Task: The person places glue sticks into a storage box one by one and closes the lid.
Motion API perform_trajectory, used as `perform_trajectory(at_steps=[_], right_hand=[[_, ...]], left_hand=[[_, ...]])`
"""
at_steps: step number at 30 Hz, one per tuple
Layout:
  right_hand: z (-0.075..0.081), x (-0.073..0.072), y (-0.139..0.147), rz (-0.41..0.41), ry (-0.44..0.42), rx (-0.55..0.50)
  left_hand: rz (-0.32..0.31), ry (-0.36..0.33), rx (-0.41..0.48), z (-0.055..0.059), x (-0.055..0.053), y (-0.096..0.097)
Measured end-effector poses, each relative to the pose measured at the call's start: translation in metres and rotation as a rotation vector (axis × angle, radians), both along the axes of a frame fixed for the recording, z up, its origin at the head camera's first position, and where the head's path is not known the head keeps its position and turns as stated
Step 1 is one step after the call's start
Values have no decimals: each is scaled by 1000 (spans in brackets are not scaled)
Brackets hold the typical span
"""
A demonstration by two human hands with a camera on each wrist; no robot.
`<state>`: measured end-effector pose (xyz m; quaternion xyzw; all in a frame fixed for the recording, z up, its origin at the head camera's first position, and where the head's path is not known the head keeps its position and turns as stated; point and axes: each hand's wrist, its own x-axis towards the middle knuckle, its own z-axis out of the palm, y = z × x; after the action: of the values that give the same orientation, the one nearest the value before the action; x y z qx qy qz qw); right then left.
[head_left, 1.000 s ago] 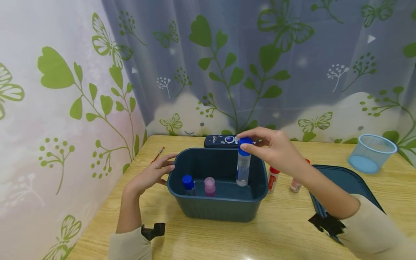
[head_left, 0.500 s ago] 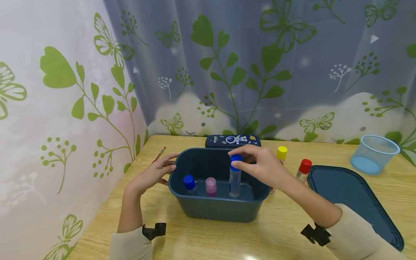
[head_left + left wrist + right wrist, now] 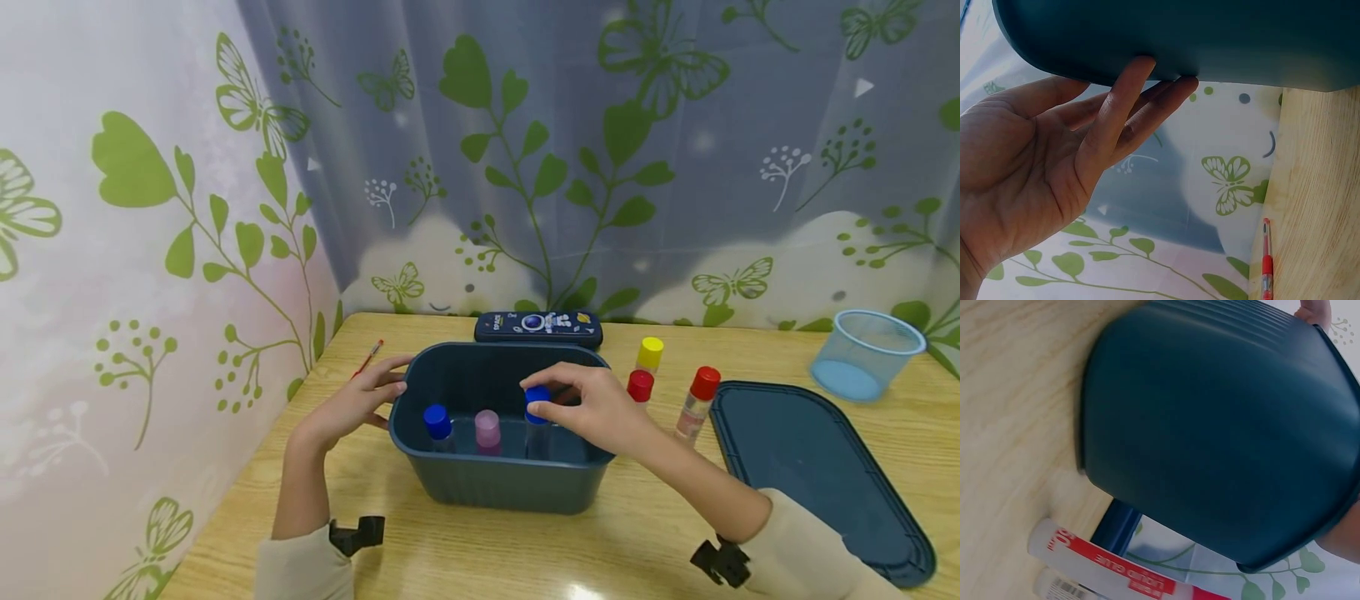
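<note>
My right hand (image 3: 600,412) pinches the blue cap of a clear glue bottle (image 3: 537,437), which stands upright inside a dark teal bin (image 3: 502,487), in its right part. My left hand (image 3: 345,408) rests on the bin's left end; in the left wrist view its fairly straight fingers (image 3: 1116,106) touch the outer wall. Also in the bin are another blue-capped bottle (image 3: 438,423) on the left and a pink bottle (image 3: 487,429) in the middle. The bin's front wall hides the bottles' bases. In the right wrist view the bin hides the held bottle.
Right of the bin stand a yellow-capped bottle (image 3: 650,353), a red-capped glue bottle (image 3: 1110,565) and another red-capped bottle (image 3: 697,404). A teal lid (image 3: 817,475) lies farther right, with a blue mesh basket (image 3: 862,358) behind. A pencil case (image 3: 538,327) and a red pen (image 3: 367,358) lie nearby.
My right hand has moved left and lowered the blue-capped glue bottle deeper into the bin, uncovering the bottles on the right. My left hand has stayed on the bin.
</note>
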<state>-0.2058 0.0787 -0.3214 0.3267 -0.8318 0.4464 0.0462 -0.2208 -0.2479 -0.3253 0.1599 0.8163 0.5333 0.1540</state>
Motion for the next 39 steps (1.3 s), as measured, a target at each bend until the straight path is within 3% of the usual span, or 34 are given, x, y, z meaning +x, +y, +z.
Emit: perform_trajectory(at_steps=[6,18,39], right_hand=[[-6,0,-1,-7,5,50],[-10,-2,-1,75,26,147],[-9,-2,-3,101,29,225]], left_hand=[[-5,-7,11,-1,0,0],[8,5,-15,-1,-1,0],[3,-9,-7,-1,-1,1]])
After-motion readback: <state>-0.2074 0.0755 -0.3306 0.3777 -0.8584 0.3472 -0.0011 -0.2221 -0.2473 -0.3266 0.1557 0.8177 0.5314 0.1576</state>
